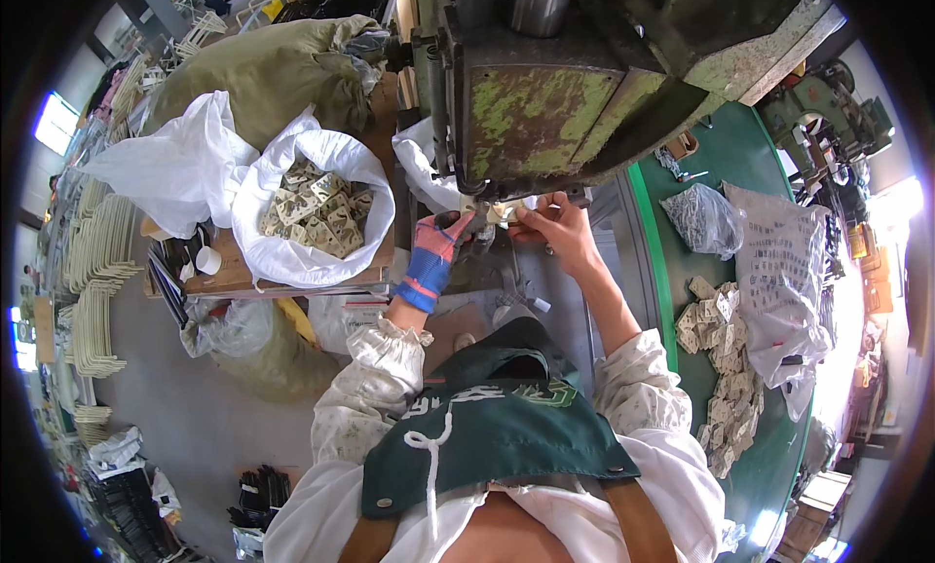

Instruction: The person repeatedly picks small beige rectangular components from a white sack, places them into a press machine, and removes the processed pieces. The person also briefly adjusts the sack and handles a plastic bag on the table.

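My left hand (438,253), in a red and blue glove with dark fingertips, reaches under the head of a large worn green press (545,115). Its fingers are closed at the work spot, and what they grip is hidden. Opposite it, my bare right hand (562,234) has thumb and fingers pinched at the same spot. A small pale piece (501,213) shows between the two hands, too small to make out well. To the left, an open white sack (378,205) holds many small beige plates (317,212) with holes in them.
On the right, a green-topped table (755,154) carries a heap of similar plates (721,368), a clear plastic bag (703,220) and a pale woven sack (784,271). A bulging olive sack (253,81) lies behind the white one. Stacked cream metal frames (97,242) line the far left.
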Tool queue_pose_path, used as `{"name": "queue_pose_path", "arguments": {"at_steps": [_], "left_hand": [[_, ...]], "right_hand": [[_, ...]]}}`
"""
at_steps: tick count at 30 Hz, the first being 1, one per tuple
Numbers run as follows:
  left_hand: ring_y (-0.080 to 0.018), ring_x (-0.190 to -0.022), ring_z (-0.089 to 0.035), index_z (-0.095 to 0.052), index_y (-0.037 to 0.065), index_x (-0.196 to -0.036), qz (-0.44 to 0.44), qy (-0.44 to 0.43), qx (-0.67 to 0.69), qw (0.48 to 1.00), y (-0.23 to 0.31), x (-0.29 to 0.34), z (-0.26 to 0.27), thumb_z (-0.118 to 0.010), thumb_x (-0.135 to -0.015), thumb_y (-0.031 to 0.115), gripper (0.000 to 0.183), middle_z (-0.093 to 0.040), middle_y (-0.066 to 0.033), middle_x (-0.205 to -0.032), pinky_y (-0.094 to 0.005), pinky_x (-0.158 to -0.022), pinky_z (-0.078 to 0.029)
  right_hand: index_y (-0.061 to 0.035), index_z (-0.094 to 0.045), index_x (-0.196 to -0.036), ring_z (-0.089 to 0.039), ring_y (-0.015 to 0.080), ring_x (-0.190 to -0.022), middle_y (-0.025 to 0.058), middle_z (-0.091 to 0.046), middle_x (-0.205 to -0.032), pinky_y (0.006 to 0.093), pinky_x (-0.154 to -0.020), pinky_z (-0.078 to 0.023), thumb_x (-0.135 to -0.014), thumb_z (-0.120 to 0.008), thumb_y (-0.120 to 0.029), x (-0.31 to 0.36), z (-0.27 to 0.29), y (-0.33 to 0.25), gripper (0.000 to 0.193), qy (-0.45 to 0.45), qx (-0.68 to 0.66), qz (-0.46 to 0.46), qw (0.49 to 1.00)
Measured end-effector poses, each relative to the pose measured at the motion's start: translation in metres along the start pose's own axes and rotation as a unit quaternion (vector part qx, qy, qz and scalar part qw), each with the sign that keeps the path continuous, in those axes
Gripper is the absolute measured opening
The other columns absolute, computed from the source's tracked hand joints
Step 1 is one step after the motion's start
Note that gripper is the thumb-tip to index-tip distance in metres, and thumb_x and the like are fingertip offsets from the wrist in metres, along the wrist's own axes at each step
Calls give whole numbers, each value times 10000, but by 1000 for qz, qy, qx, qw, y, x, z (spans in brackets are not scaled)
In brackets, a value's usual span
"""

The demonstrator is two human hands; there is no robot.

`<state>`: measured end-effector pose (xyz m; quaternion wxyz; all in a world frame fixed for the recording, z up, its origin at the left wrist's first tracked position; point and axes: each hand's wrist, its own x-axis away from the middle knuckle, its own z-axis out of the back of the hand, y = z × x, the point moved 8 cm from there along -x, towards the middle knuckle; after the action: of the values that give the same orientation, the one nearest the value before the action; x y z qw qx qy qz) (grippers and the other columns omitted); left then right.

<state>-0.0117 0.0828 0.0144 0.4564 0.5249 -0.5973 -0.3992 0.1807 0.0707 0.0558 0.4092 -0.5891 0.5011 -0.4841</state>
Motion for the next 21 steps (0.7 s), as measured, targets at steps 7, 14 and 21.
{"name": "queue_pose_path", "arguments": {"at_steps": [7, 14, 21], "left_hand": [[-65, -585, -553, -667, 16, -908, 36, -98, -1, 995, -33, -16, -1, -669, -809, 172, 184, -619, 1, -685, -208, -536, -437], [-66, -521, -533, -651, 62, -959, 87, -72, 14, 993, -25, -2, -5, -610, -845, 219, 198, -566, 17, -664, -199, -464, -400], [-85, -597, -562, -645, 74, -1030, -252, -139, -332, 898, -18, 1, -1, -562, -878, 171, 199, -588, -4, -710, -204, -492, -433]], "right_hand": [[-57, -423, -661, -662, 190, -637, 115, -621, -726, 274, -528, -555, -795, -667, -50, 1, -1, -16, 279, 11, 42, -21, 999], [0, -453, -908, -664, 222, -691, 136, -623, -795, 293, -602, -562, -804, -677, -122, -1, 0, -7, 276, -20, 72, -44, 996], [6, -463, -817, -662, 217, -666, 140, -622, -794, 289, -585, -568, -816, -654, -90, -12, 3, 14, 213, -37, 71, -43, 996]]}}
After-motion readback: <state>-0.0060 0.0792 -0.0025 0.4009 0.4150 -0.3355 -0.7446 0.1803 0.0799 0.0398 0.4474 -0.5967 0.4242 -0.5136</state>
